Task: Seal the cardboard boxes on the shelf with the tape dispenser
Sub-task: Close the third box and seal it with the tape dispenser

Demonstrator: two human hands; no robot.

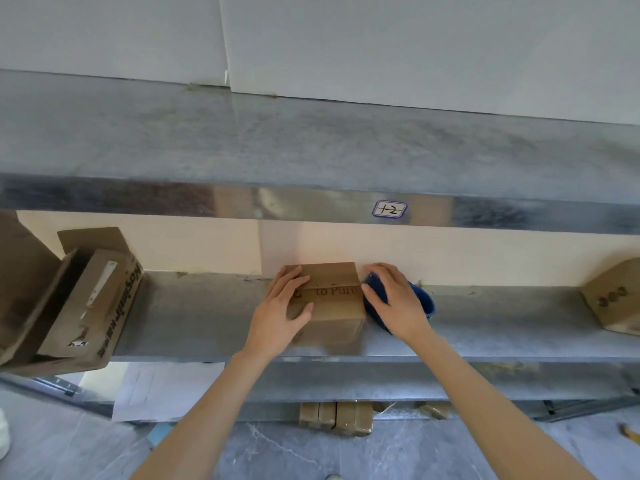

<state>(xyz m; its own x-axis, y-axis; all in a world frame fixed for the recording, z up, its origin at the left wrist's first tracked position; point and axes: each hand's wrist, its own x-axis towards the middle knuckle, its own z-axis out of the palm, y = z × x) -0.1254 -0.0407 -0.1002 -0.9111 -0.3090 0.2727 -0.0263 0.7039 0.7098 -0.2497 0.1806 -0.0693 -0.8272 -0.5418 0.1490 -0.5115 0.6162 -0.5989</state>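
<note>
On the middle metal shelf, near its centre and towards the back wall, stood a small cardboard box. Its top flaps lay closed and met along a seam that ran left to right. Print reading "to Pure" showed just below that seam.

Left hand: laid flat on the box's left end, fingers fairly straight and spread over the top, thumb resting nearer the front edge. It pressed down rather than gripped.

Right hand: just beside the box's right end, fingers curled over a blue tape dispenser and gripping it. The dispenser's near end sat against the box's upper right corner, at the level of the seam. Whether any tape was already on the box could not be told.

The two hands were apart, with the box between them.

Far left on the same shelf: a larger open box, tilted, flaps up. Far right: the corner of another box. The edge of the shelf above carried a handwritten label. Below, taped boxes sat low by the floor.
</note>
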